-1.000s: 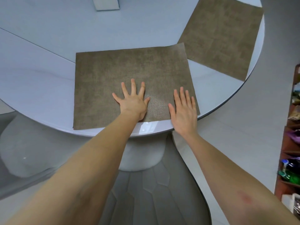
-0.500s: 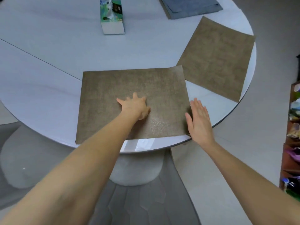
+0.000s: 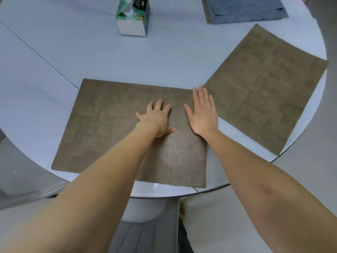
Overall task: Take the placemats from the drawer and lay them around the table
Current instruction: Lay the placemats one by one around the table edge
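A brown woven placemat (image 3: 109, 125) lies flat on the round pale table (image 3: 91, 57), close to the near edge. My left hand (image 3: 157, 118) presses palm down on its middle with the fingers spread. My right hand (image 3: 203, 111) lies flat along the mat's right edge, fingers straight and together. A second brown placemat (image 3: 264, 92) lies turned at an angle on the table's right side, its corner reaching the rim. A stack of blue-grey placemats (image 3: 244, 8) rests at the far edge.
A tissue box (image 3: 133, 17) stands at the far middle of the table. A dark seam line (image 3: 36, 52) crosses the tabletop on the left. Below the near rim are the white pedestal (image 3: 144, 210) and a grey chair seat (image 3: 145, 236).
The near placemat has slid further onto the table, away from the near edge. My right hand moved from beside the mat's near right corner up along its right edge. My view shifted closer.
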Motion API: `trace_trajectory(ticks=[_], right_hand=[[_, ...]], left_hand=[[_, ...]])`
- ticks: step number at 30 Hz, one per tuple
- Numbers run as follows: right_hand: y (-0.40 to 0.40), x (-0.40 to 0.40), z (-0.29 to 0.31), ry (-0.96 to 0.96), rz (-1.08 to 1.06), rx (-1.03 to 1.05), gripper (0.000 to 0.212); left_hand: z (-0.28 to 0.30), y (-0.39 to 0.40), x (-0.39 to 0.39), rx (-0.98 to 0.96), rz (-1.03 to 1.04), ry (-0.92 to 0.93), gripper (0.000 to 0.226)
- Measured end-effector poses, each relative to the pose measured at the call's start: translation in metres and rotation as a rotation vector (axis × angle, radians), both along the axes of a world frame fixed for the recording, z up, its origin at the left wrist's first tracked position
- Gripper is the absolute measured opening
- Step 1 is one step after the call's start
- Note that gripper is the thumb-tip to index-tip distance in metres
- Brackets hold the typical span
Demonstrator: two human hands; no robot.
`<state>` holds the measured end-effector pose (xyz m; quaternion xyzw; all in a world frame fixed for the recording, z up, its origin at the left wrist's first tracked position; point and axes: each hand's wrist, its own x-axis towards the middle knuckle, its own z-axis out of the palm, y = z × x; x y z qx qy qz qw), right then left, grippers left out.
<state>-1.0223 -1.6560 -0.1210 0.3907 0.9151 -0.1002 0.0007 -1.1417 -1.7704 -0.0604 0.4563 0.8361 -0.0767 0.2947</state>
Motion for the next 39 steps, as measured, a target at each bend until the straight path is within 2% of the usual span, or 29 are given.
trace_trajectory(ticks=[2,6,8,10,12,14,16,18,19,21,23,29,32,34,37,39], right_hand=[[0.013,0.018,0.003,-0.024,-0.113,-0.025,0.069],[0.029,0.028,0.016,-0.134,-0.136,-0.059,0.064],[0.022,0.017,0.028,-0.062,-0.167,-0.049,0.061],[0.000,0.003,0.035,0.090,-0.130,-0.033,0.058],[-0.031,-0.012,0.033,0.191,-0.073,-0.107,0.056],[-0.061,-0.028,0.025,0.211,-0.085,-0.232,0.055],[-0.083,-0.044,0.017,0.226,-0.113,-0.291,0.055],[-0.099,-0.055,0.010,0.207,-0.114,-0.233,0.054],[-0.104,-0.057,0.006,0.176,-0.108,-0.166,0.055],[-0.110,-0.057,-0.001,0.113,-0.106,-0.047,0.057],[-0.110,-0.057,-0.005,0.057,-0.110,0.000,0.059],[-0.114,-0.059,-0.002,-0.038,-0.155,0.032,0.060],[-0.129,-0.071,0.006,-0.122,-0.316,0.030,0.060],[-0.153,-0.094,0.011,-0.085,-0.381,0.015,0.060],[-0.206,-0.130,0.008,0.054,-0.339,-0.022,0.058],[-0.234,-0.137,-0.001,0.046,-0.296,0.005,0.057]], left_hand=[[0.004,0.003,0.003,-0.013,0.015,-0.003,0.090],[0.005,0.003,0.002,-0.001,0.013,0.003,0.089],[0.004,0.000,0.001,0.014,-0.007,0.017,0.085],[0.004,0.000,-0.006,0.065,-0.032,0.043,0.070],[-0.001,0.000,-0.020,0.215,-0.014,0.071,0.048],[-0.006,-0.001,-0.038,0.423,0.080,0.021,0.035],[-0.013,-0.004,-0.055,0.602,0.160,-0.058,0.032],[-0.022,-0.008,-0.068,0.688,0.105,-0.086,0.034],[-0.028,-0.012,-0.073,0.670,0.038,-0.059,0.037],[-0.041,-0.024,-0.080,0.510,-0.130,0.042,0.048],[-0.053,-0.037,-0.091,0.411,-0.242,0.136,0.058],[-0.053,-0.072,-0.149,0.311,-0.127,0.183,0.071],[-0.051,-0.091,-0.183,0.283,-0.167,0.174,0.072],[-0.046,-0.094,-0.195,0.282,-0.222,0.150,0.071],[-0.039,-0.093,-0.198,0.378,-0.361,0.148,0.063],[-0.043,-0.097,-0.198,0.425,-0.432,0.122,0.059]])
